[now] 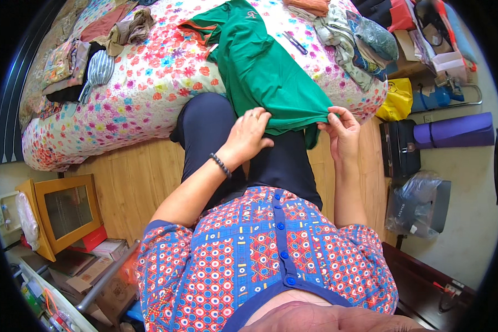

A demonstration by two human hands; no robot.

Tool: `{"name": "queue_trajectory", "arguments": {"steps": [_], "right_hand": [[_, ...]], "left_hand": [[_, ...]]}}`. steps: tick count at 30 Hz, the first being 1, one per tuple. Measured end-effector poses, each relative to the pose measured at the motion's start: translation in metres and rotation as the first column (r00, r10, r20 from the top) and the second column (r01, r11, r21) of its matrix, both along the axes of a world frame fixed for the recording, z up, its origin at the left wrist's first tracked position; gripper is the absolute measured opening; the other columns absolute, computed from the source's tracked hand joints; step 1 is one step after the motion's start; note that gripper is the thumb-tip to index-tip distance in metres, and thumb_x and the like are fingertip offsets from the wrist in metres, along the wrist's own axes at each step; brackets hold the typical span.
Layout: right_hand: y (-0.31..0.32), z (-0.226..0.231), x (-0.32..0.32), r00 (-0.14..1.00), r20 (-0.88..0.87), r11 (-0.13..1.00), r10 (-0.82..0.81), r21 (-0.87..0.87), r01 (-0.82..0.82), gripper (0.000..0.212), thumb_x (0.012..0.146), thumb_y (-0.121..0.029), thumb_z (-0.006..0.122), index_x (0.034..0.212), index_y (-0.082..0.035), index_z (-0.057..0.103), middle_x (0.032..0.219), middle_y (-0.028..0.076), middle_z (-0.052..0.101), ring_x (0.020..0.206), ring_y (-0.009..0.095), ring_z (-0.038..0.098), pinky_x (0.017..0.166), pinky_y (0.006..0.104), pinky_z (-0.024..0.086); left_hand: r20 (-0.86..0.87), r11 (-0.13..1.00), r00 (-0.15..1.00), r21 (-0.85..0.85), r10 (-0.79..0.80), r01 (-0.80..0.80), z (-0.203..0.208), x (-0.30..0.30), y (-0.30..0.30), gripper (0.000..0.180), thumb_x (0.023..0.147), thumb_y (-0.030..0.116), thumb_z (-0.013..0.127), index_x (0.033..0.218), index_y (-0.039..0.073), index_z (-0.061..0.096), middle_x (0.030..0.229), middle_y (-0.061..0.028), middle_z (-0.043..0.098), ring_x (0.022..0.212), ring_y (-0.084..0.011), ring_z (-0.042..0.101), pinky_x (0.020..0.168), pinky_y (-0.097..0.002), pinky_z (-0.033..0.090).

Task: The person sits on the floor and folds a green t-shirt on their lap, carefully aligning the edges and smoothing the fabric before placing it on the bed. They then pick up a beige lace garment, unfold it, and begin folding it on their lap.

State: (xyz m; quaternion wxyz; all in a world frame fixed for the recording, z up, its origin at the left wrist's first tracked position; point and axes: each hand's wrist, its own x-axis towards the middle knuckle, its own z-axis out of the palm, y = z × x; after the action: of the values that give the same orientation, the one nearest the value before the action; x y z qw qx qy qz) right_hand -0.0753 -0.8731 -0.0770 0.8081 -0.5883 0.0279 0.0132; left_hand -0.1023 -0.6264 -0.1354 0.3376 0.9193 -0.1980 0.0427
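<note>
A green shirt [271, 77] with orange trim and a small pale chest mark stretches from the bed over my lap. Its near edge is drawn out to the right, where my right hand [342, 130] pinches a corner between thumb and fingertips. My left hand [249, 134], with a dark bead bracelet [220, 165] at the wrist, has its fingers bent on the cloth's near left edge. Its thumb sits a little apart, and the fingertips are partly hidden. Right of the shirt, a slim dark tool, perhaps scissors [295, 42], lies on the floral bedspread [166, 55].
Folded clothes [66, 69] lie at the bed's left, more clothes [343, 47] at its right. A yellow bag [395, 99], a black case [401, 148] and a rolled purple mat [454, 131] stand along the right wall. At left is a wooden cabinet [66, 210] with boxes below.
</note>
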Motion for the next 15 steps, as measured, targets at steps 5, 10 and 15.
{"name": "queue_trajectory", "arguments": {"steps": [5, 10, 15], "right_hand": [[-0.001, 0.019, 0.0, 0.975, 0.208, 0.962, -0.083, -0.238, 0.133, 0.008, 0.089, -0.002, 0.065, 0.097, 0.0, 0.066, 0.081, 0.005, 0.065, 0.064, 0.013, 0.065, 0.058, 0.0225, 0.05], [-0.022, 0.022, -0.004, 0.975, 0.204, 0.918, -0.087, -0.364, 0.158, 0.01, 0.09, -0.003, 0.064, 0.099, 0.001, 0.068, 0.079, 0.003, 0.063, 0.063, 0.009, 0.059, 0.059, 0.0216, 0.046], [-0.005, 0.029, -0.001, 0.864, 0.446, 0.339, 0.233, -0.87, 0.358, 0.03, 0.081, -0.019, 0.075, 0.105, -0.003, 0.065, 0.099, 0.009, 0.057, 0.09, 0.022, 0.059, 0.074, 0.0335, 0.048]], "left_hand": [[0.026, 0.995, 0.995, 0.012, 0.101, -0.101, -0.008, 0.026, 0.006, 0.026, 0.079, 0.018, 0.072, 0.1, 0.007, 0.06, 0.097, -0.0131, 0.058, 0.093, -0.0335, 0.061, 0.076, -0.0427, 0.052], [-0.154, 0.756, 0.971, -0.61, 0.183, -0.239, 0.003, 0.042, 0.029, 0.007, 0.092, 0.01, 0.06, 0.095, 0.004, 0.062, 0.078, -0.0029, 0.061, 0.069, -0.0152, 0.058, 0.063, -0.0287, 0.046], [-0.135, 0.54, 0.981, -0.82, 0.141, -0.19, 0.058, 0.044, 0.033, 0.008, 0.095, 0.009, 0.058, 0.099, 0.002, 0.059, 0.069, 0.0038, 0.053, 0.061, -0.0027, 0.045, 0.055, -0.0213, 0.037]]}}
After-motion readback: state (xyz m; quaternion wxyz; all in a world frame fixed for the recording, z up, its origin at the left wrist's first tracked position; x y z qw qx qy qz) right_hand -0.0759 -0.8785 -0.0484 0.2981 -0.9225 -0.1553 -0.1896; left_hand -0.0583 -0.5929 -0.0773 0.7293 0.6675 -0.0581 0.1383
